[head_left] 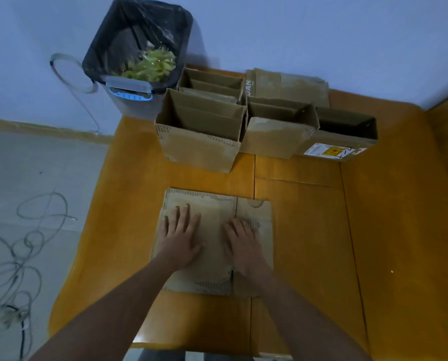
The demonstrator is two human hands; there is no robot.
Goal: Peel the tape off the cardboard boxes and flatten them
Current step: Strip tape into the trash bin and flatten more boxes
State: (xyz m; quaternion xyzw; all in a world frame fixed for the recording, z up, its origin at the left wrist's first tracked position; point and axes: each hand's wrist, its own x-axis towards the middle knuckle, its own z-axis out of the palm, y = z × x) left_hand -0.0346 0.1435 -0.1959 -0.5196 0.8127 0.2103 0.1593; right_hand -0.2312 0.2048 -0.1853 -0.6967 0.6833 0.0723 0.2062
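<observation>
A flattened cardboard box [212, 272] lies on the wooden table [308, 230] in front of me. My left hand [182, 237] presses flat on its left half with fingers spread. On the right half, near the fold, my right hand [242, 243] presses down flat too. Behind it several open cardboard boxes stand upright: a near left one [199, 149], one behind it [212, 83], a middle one [277, 136] and a right one with a label [345, 142]. A stack of flattened cardboard [288, 86] lies at the back.
A bin with a black liner [139, 48] holding crumpled tape stands off the table's far left corner. Loose cables [27, 246] lie on the floor to the left. A wooden panel rises along the table's right side [405, 204].
</observation>
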